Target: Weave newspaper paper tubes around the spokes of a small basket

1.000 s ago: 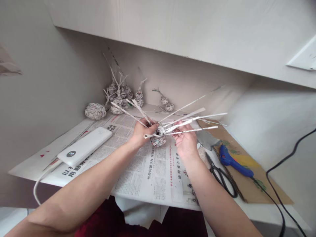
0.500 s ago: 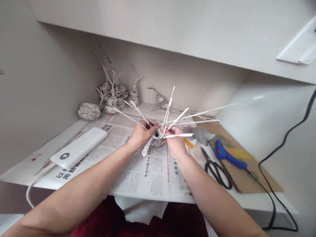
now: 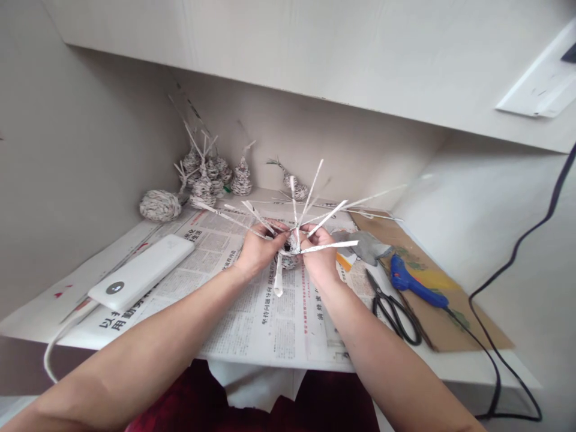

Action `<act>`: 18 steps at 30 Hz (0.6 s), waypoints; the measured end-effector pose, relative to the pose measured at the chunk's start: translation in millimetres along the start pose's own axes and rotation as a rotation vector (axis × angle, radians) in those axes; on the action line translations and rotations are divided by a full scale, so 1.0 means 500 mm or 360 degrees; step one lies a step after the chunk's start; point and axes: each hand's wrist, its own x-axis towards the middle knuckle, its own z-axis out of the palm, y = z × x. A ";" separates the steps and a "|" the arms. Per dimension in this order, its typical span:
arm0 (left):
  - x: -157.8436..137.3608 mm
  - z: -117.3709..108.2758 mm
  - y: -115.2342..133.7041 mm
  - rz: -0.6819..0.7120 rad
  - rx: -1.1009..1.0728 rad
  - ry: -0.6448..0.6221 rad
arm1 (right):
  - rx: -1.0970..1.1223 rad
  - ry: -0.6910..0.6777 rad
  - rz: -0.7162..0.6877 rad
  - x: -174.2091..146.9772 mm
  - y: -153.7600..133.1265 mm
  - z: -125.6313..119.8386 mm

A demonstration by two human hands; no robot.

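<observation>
Between my hands is a small woven paper piece [image 3: 290, 260], round with a dark opening on top. Several rolled paper strips [image 3: 330, 217] fan out from it, most pointing away from me and one toward me. My left hand [image 3: 261, 247] is closed on its left side, thumb at the rim by the opening. Pinched at the right side, my right hand [image 3: 318, 251] has its fingers among the strip bases. Parts of the piece and some fingertips are hidden. Newspaper [image 3: 252, 318] covers the table under my hands.
Woven paper gourd shapes [image 3: 202, 191] stand at the back left, near a round woven ball [image 3: 159, 206]. A white power bank [image 3: 141, 273] lies left. Right are black scissors [image 3: 396, 315], a blue glue gun [image 3: 416, 285] on cardboard [image 3: 472, 327], and a grey cloth [image 3: 366, 247].
The woven piece has turned slightly between my hands. The strip pointing toward me has swung to the right, and the strips at the back have shifted and spread.
</observation>
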 end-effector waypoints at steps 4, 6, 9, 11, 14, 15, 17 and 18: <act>-0.005 0.002 0.003 0.0015 0.0015 -0.0003 | -0.0060 0.0047 -0.0156 0.007 0.012 -0.001; -0.006 0.002 0.005 0.0007 -0.0006 0.0005 | 0.0045 0.0024 -0.0148 0.007 0.011 0.001; -0.007 0.001 0.005 0.0033 -0.0020 -0.0021 | 0.0256 0.0045 0.0018 0.003 -0.001 0.007; -0.007 0.001 0.005 0.0067 -0.0010 -0.0035 | 0.0396 0.0068 0.0118 -0.001 -0.011 0.010; -0.007 0.001 0.006 0.0087 0.0003 -0.0037 | 0.0592 0.0061 0.0134 -0.006 -0.020 0.013; -0.007 0.001 0.008 0.0093 0.0009 -0.0040 | 0.0648 0.0048 0.0147 -0.006 -0.020 0.013; -0.008 0.001 0.011 0.0111 0.0032 -0.0063 | 0.0748 0.0024 0.0242 -0.005 -0.017 0.011; -0.008 0.000 0.013 0.0125 0.0050 -0.0081 | 0.0790 0.0004 0.0301 -0.003 -0.014 0.010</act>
